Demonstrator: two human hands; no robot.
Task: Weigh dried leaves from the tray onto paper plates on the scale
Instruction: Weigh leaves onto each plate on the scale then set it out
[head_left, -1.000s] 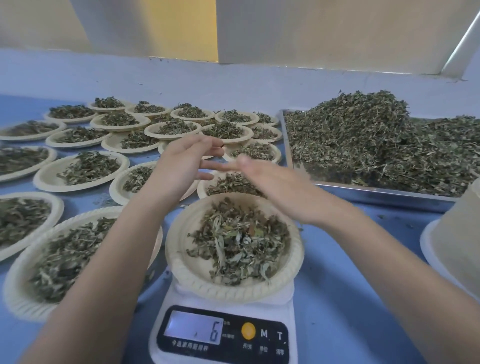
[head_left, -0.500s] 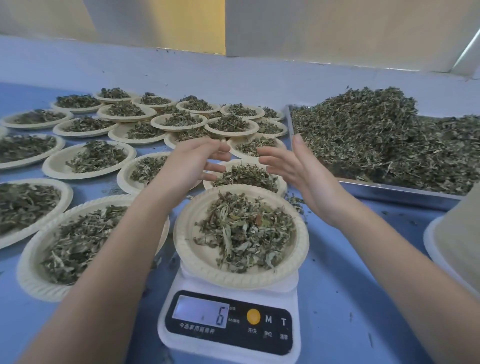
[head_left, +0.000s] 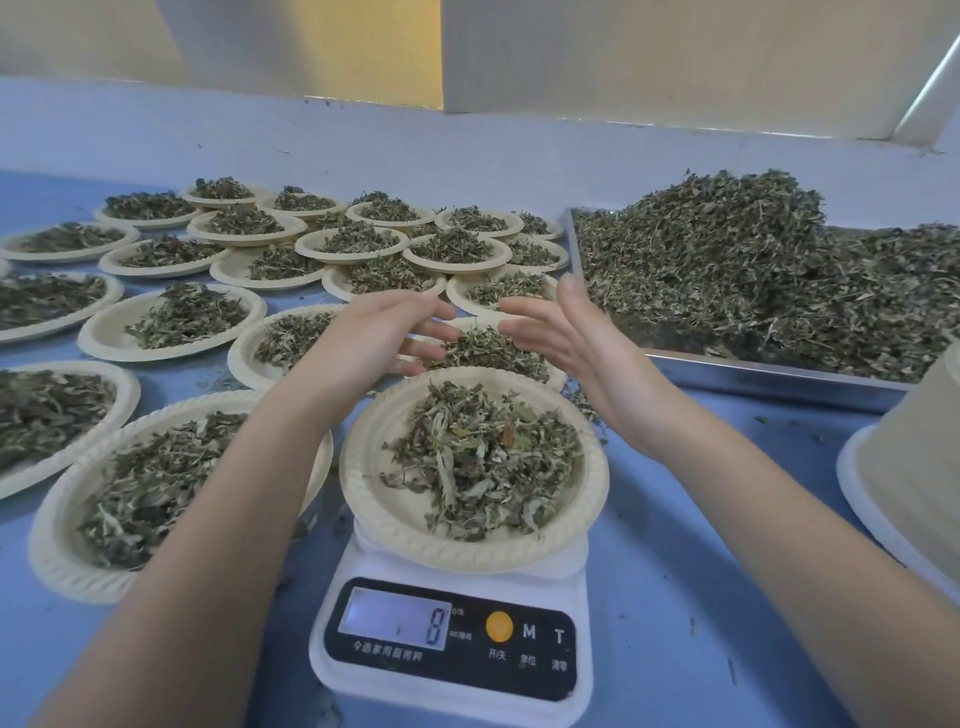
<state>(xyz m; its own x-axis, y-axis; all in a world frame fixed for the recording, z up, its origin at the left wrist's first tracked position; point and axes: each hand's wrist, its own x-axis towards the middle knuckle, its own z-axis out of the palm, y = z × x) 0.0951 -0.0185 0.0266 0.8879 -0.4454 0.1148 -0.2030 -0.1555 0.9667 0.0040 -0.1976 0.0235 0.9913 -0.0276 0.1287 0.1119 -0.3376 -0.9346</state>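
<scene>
A paper plate (head_left: 379, 499) heaped with dried leaves (head_left: 483, 462) sits on a white digital scale (head_left: 452, 644) whose display reads 8. My left hand (head_left: 374, 338) and my right hand (head_left: 566, 338) hover apart just beyond the plate's far rim, fingers straight and spread, palms facing each other, holding nothing. A metal tray (head_left: 779, 374) piled high with dried leaves (head_left: 753, 275) lies at the right rear.
Several filled paper plates (head_left: 176, 322) cover the blue table at the left and rear, one (head_left: 57, 545) right beside the scale. A stack of white plates or a tub (head_left: 904, 467) stands at the right edge. Loose leaf crumbs dot the table.
My hands, touching over the plate a second ago, have drawn apart and stayed spread. The scale reading has gone from 6 to 8.
</scene>
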